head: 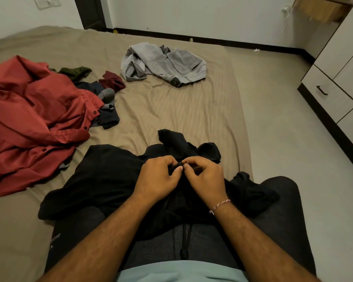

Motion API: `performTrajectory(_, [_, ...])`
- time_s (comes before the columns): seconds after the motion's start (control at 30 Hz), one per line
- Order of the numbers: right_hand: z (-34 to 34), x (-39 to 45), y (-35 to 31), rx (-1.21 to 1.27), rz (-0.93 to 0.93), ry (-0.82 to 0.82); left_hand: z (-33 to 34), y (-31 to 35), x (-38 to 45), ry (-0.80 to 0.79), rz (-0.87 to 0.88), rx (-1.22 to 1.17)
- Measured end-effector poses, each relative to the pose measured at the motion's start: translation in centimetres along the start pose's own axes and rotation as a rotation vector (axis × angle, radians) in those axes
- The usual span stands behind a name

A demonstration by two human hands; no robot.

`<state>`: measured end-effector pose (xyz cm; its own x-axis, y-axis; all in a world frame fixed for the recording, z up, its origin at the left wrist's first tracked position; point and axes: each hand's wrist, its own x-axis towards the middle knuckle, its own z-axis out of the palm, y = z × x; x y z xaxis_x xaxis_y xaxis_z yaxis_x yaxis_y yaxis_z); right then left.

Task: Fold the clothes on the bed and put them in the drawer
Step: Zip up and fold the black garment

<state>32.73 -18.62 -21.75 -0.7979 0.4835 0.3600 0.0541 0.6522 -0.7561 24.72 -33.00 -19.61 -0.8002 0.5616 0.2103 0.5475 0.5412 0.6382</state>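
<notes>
Both hands meet over the person's lap at the near edge of the bed (181, 106). Left hand (158, 177) and right hand (205, 177) sit side by side, thumbs almost touching, fingers curled, each pinching a bunched fold of the black garment (102, 176) between them. A red-and-white thread bracelet (219, 206) circles the right wrist.

Bed: covered in a tan sheet, creased across the middle; it carries all clothing noted below.

Red shirt (29, 123): largest item, crumpled along the left edge of the bed, dark buttons visible on its placket, unfolded.

Black garment: spread loosely from the near edge toward the centre, partly draped over the person's dark grey trousers (279, 210), unfolded; its upper portion is heaped just beyond the hands.

Grey garment (163, 64): rumpled, lying toward the far edge, well apart from the other clothes.

Navy item (108, 119): touching the red shirt's right border, partly under it.

Maroon item (112, 81), olive item (75, 72) and grey sock (106, 95): small pieces clustered near the red shirt, toward the far-left part of the bed. Whether the maroon and olive pieces are socks or other garments cannot be determined.

Drawer unit (330, 94): white fronts with a dark handle (321, 90), standing on the floor beyond the right edge of the bed; fronts are closed.
</notes>
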Motion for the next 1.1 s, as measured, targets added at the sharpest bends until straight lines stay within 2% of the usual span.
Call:
performTrajectory(0.17, [-0.1, 0.6, -0.3, 0.121, 0.170, 0.054, 0.2, 0.6, -0.4, 0.033, 0.152, 0.120])
performTrajectory(0.33, [-2.6, 3.8, 3.0, 0.297, 0.513, 0.250, -0.5, 1.2, -1.6, -0.012, 0.543, 0.037])
performTrajectory(0.43, [-3.6, 4.3, 4.3, 0.324, 0.580, 0.306, -0.4, 1.3, -2.2, -0.024, 0.633, 0.038])
performTrajectory(0.53, [-3.5, 3.8, 3.4, 0.203, 0.441, 0.257, -0.4, 1.1, -2.0, -0.047, 0.556, -0.017])
performTrajectory(0.6, [-3.7, 3.5, 2.5, 0.175, 0.337, 0.199, -0.7, 1.3, -1.7, -0.054, 0.424, -0.159])
performTrajectory(0.67, [-3.7, 2.8, 1.5, 0.181, 0.220, 0.156, -1.5, 1.8, -0.4, 0.051, 0.234, -0.309])
performTrajectory(0.73, [-3.2, 1.7, 0.3, 0.149, 0.024, 0.164, -2.2, 2.1, 1.8, 0.151, 0.055, -0.297])
performTrajectory(0.8, [-2.7, 0.6, -0.7, 0.105, -0.170, 0.195, -2.6, 2.0, 4.5, 0.163, 0.000, -0.142])
performTrajectory(0.9, [-1.9, -0.5, -1.8, 0.070, -0.378, 0.200, -2.3, 0.4, 7.6, -0.019, -0.154, -0.043])
performTrajectory(1.03, [-1.2, -1.4, -2.0, 0.048, -0.502, 0.089, -2.5, -1.3, 7.6, -0.420, -0.446, -0.434])
performTrajectory(1.1, [-1.0, -1.5, -1.9, 0.037, -0.524, 0.041, -2.9, -1.6, 6.7, -0.526, -0.401, -0.507])
